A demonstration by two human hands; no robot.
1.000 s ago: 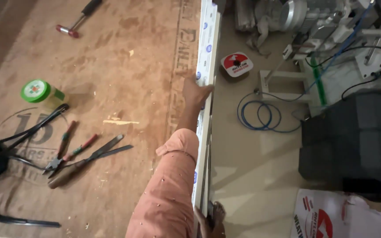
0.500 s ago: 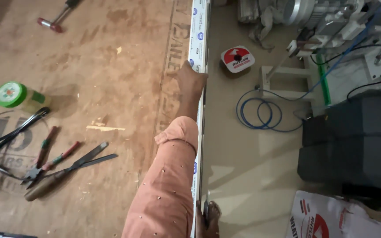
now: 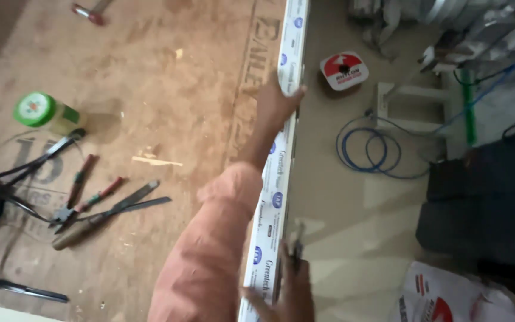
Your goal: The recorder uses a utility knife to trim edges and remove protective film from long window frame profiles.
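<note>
A long white plastic channel strip with blue round marks runs from the top of the view down to the bottom, along the edge of a plywood sheet. My left hand, arm in a salmon sleeve, grips the strip about a third of the way down. My right hand holds the strip's near end at the bottom edge, together with a thin dark metal tool whose kind I cannot tell.
On the plywood lie shears, red-handled pliers, a green-capped jar, black cables and a small hammer. Right of the strip are a red-and-white reel, a blue wire coil, a dark case and a printed bag.
The view has shifted, so everything sits lower and further left. My left hand stays gripping the strip at about the same spot. My right hand shows more at the bottom.
</note>
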